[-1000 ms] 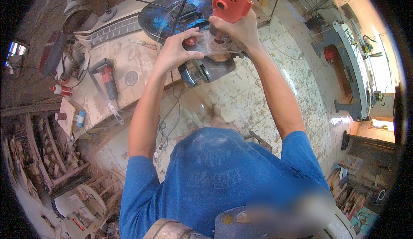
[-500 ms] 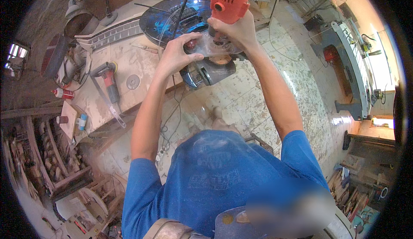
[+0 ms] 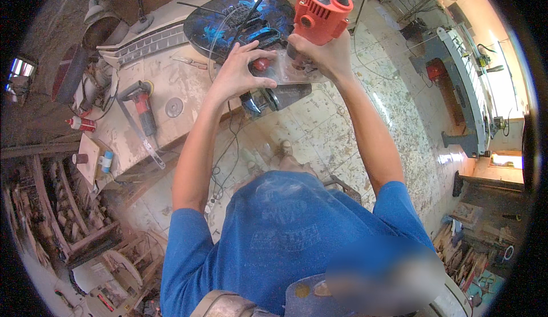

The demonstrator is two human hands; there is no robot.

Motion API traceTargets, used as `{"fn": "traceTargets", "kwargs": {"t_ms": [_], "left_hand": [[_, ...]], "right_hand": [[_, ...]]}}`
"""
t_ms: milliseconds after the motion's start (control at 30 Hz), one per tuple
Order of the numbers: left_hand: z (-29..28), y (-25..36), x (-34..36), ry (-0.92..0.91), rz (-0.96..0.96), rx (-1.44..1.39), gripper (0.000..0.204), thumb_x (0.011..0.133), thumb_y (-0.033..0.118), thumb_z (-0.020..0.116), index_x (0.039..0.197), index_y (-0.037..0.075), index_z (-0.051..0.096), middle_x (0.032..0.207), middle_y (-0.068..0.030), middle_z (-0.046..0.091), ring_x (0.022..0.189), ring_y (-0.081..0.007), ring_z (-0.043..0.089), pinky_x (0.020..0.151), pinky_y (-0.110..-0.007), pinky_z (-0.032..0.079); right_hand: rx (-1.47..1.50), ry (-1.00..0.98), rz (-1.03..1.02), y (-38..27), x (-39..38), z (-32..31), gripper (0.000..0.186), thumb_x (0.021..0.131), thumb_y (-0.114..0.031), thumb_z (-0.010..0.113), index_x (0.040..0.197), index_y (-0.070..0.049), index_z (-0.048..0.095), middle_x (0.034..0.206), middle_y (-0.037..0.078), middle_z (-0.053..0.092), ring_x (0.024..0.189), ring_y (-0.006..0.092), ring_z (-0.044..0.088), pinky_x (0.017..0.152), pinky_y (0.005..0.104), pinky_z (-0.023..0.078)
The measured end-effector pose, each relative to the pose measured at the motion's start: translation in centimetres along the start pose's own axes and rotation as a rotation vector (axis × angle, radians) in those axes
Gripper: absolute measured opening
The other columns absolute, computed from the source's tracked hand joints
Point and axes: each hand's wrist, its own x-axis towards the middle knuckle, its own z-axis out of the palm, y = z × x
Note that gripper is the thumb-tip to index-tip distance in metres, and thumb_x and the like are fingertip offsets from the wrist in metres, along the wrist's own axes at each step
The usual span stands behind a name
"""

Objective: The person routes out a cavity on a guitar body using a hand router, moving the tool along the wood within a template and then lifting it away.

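"Orange-red, that vented power tool point(image 3: 321, 9) high in the head view: who has it?"

"One person. The bare right hand point(image 3: 328, 60) is wrapped around it just below the housing, thumb on the near left side."

"And the bare left hand point(image 3: 237, 74)?"

"Curved, thumb and fingers spread either side of a dark red, round knob point(image 3: 261, 64). I cannot tell whether it squeezes the knob."

"What does the knob stand on?"

"A clear, flat base plate point(image 3: 291, 75), which reaches across under the tool."

"Where is the tool, exactly?"

"At the right end of a glossy black, rounded board with blue markings point(image 3: 214, 31), beside the pale, dusty workbench point(image 3: 185, 85). Whether the plate touches the board I cannot tell."

"Anything lying on the bench?"

"A red and black angle grinder point(image 3: 145, 112), tipped diagonally, and just right of it a flat grey disc point(image 3: 174, 106)."
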Motion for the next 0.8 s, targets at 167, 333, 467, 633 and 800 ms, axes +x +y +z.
{"fn": "traceTargets", "kwargs": {"t_ms": [167,333,467,633,800], "left_hand": [[0.1,-0.2,0.1,-0.057,-0.003,0.046,0.079,0.064,0.049,0.098,0.137,0.024,0.077,0.151,-0.0148,0.067,0.158,-0.0327,0.043,0.136,-0.059,0.012],[0.3,-0.4,0.0,-0.052,0.021,0.069,0.08,0.063,0.053,0.098,0.135,0.025,0.078,0.148,-0.0108,0.069,0.159,-0.0327,0.041,0.136,-0.06,0.01],[0.5,-0.6,0.0,-0.059,0.03,0.07,0.081,0.061,0.056,0.098,0.134,0.026,0.079,0.142,-0.0053,0.074,0.16,-0.0322,0.04,0.135,-0.063,0.008],[0.4,-0.4,0.0,-0.071,0.048,0.073,0.082,0.06,0.058,0.098,0.133,0.027,0.079,0.138,-0.0006,0.077,0.161,-0.0314,0.039,0.135,-0.065,0.007],[0.3,0.0,-0.2,-0.067,0.047,0.061,0.079,0.061,0.056,0.098,0.132,0.027,0.08,0.138,-0.0006,0.077,0.161,-0.0314,0.039,0.135,-0.064,0.006]], "right_hand": [[0.066,-0.022,0.07,0.3,-0.7,-0.5,0.046,0.079,-0.027,0.092,0.114,-0.003,0.073,0.1,0.005,0.079,0.09,0.0151,0.075,0.08,0.0332,0.061],[0.053,0.018,0.067,-0.1,-1.2,-0.9,0.054,0.074,-0.039,0.095,0.114,-0.007,0.075,0.103,0.007,0.081,0.094,0.0202,0.078,0.084,0.0372,0.061],[0.088,-0.009,0.132,-0.9,-1.6,-1.2,0.054,0.074,-0.037,0.095,0.113,-0.007,0.075,0.1,0.007,0.081,0.09,0.0191,0.078,0.083,0.0368,0.061],[0.087,0.027,0.128,-0.5,-2.0,-1.3,0.055,0.073,-0.036,0.096,0.112,-0.005,0.074,0.096,0.006,0.081,0.086,0.0178,0.077,0.081,0.0366,0.061],[0.177,0.009,0.195,-1.0,-2.3,-1.4,0.055,0.074,-0.036,0.097,0.113,-0.005,0.074,0.096,0.006,0.08,0.089,0.0178,0.077,0.083,0.0366,0.061]]}}
